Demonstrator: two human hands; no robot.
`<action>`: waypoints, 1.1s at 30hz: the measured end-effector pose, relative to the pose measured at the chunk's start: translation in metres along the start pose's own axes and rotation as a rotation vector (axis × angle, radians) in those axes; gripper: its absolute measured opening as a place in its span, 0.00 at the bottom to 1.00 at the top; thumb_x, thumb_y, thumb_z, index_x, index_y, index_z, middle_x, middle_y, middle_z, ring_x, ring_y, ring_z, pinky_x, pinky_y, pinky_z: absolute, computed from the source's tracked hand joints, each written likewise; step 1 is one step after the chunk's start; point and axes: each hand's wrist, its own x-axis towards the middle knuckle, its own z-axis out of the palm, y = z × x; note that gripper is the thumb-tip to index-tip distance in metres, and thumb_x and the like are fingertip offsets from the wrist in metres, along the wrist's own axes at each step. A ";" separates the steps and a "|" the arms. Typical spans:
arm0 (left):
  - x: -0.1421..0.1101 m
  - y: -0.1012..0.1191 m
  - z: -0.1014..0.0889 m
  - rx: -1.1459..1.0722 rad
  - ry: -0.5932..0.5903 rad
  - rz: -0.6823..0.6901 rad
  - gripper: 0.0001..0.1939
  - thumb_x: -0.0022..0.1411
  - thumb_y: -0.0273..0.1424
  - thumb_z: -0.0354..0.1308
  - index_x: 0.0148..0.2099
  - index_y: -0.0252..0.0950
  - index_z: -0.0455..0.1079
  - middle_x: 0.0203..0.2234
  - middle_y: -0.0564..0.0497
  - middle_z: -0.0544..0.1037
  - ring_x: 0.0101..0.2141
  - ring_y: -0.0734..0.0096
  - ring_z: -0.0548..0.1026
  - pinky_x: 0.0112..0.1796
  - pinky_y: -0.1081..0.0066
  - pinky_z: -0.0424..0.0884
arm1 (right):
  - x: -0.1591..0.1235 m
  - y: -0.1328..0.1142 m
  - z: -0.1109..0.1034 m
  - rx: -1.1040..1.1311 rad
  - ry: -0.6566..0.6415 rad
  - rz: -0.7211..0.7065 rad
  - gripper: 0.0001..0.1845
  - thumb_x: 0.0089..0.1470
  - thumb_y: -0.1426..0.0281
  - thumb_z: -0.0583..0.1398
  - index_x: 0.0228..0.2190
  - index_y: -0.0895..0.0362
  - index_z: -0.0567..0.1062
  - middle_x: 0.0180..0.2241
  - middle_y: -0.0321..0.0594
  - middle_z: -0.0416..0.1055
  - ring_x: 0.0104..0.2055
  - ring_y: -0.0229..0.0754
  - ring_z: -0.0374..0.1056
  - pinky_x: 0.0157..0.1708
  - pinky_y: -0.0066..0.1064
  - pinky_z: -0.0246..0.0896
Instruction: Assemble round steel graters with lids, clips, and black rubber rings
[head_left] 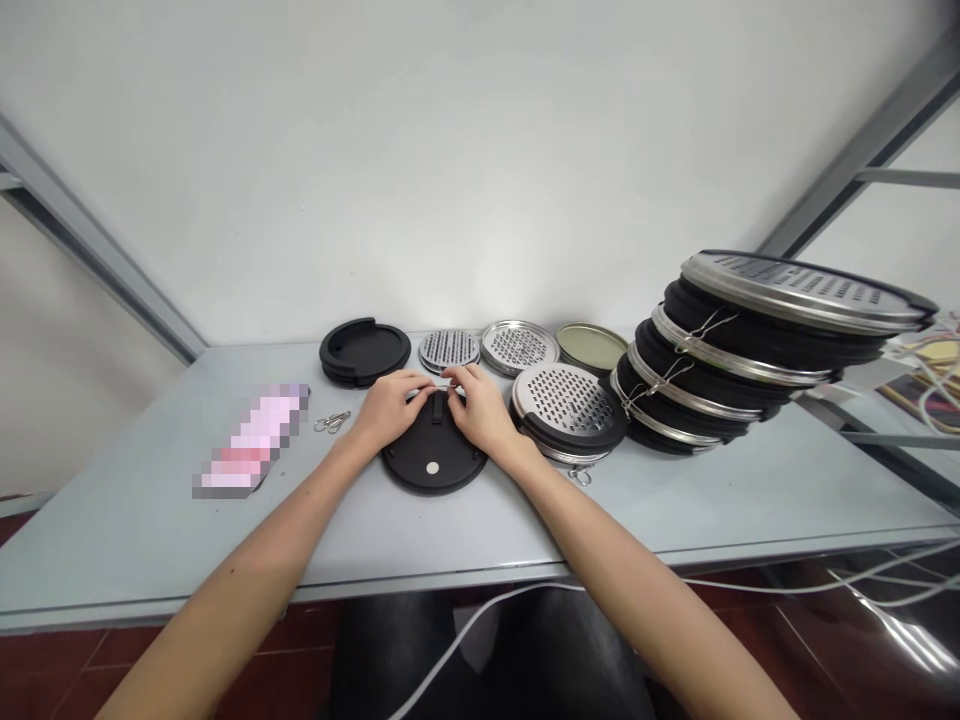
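Left hand (391, 404), right hand (478, 404) pinch metal piece (443, 388), black disc (433, 455), 12 o'clock. Off disc: rimmed black dish (367, 352), 11 o'clock; olive tray (592, 346), 2.

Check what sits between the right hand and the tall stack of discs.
A shorter stack with a perforated metal disc on top sits between the right hand and the tall stack, as the head view shows.

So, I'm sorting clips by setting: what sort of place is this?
Probably a workshop or assembly corner: a tall stack of similar grater-like discs, a black disc being handled, and a grey table.
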 end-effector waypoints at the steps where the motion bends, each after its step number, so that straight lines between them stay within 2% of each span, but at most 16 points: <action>1: 0.000 0.000 0.000 0.003 0.003 -0.002 0.12 0.65 0.32 0.53 0.40 0.38 0.78 0.39 0.48 0.81 0.39 0.63 0.78 0.45 0.66 0.72 | 0.000 0.000 0.000 0.005 0.003 -0.004 0.18 0.56 0.80 0.53 0.46 0.57 0.73 0.44 0.45 0.70 0.44 0.43 0.69 0.49 0.34 0.64; 5: 0.001 0.001 -0.002 0.013 0.009 -0.018 0.12 0.65 0.32 0.52 0.40 0.37 0.78 0.38 0.48 0.81 0.39 0.63 0.78 0.44 0.66 0.72 | 0.000 -0.001 -0.002 -0.024 -0.001 0.010 0.20 0.53 0.82 0.53 0.46 0.58 0.74 0.44 0.45 0.71 0.44 0.44 0.69 0.48 0.33 0.64; 9: 0.001 0.001 -0.003 0.024 -0.010 -0.021 0.12 0.65 0.31 0.52 0.39 0.37 0.77 0.37 0.48 0.81 0.39 0.63 0.78 0.43 0.66 0.72 | -0.001 0.001 -0.001 -0.109 -0.038 0.058 0.16 0.54 0.79 0.55 0.42 0.58 0.78 0.42 0.45 0.74 0.46 0.46 0.68 0.50 0.36 0.63; 14: 0.001 0.002 -0.004 0.034 -0.016 -0.019 0.11 0.64 0.30 0.52 0.38 0.36 0.77 0.37 0.47 0.81 0.38 0.62 0.78 0.43 0.66 0.71 | -0.001 0.001 -0.001 -0.164 -0.072 0.054 0.15 0.56 0.77 0.56 0.41 0.57 0.79 0.43 0.44 0.76 0.47 0.47 0.67 0.53 0.37 0.60; 19: 0.001 0.001 -0.003 0.023 -0.022 -0.003 0.11 0.64 0.30 0.52 0.38 0.36 0.76 0.37 0.47 0.81 0.38 0.62 0.78 0.43 0.65 0.71 | 0.000 0.002 0.000 -0.134 -0.067 0.033 0.13 0.60 0.74 0.55 0.42 0.58 0.79 0.44 0.45 0.75 0.48 0.46 0.68 0.53 0.36 0.60; 24: 0.001 -0.001 -0.002 -0.005 -0.021 0.007 0.10 0.65 0.30 0.53 0.40 0.35 0.76 0.38 0.46 0.81 0.39 0.62 0.78 0.44 0.64 0.72 | -0.001 0.003 0.001 -0.089 -0.046 -0.029 0.16 0.60 0.78 0.55 0.46 0.58 0.78 0.44 0.44 0.76 0.47 0.45 0.68 0.51 0.34 0.62; 33: 0.001 0.000 -0.003 -0.002 -0.031 -0.002 0.11 0.65 0.31 0.54 0.39 0.35 0.77 0.37 0.46 0.81 0.38 0.62 0.78 0.43 0.65 0.72 | -0.001 0.002 -0.002 -0.124 -0.078 0.014 0.18 0.58 0.79 0.56 0.45 0.54 0.80 0.42 0.41 0.78 0.46 0.45 0.70 0.50 0.34 0.63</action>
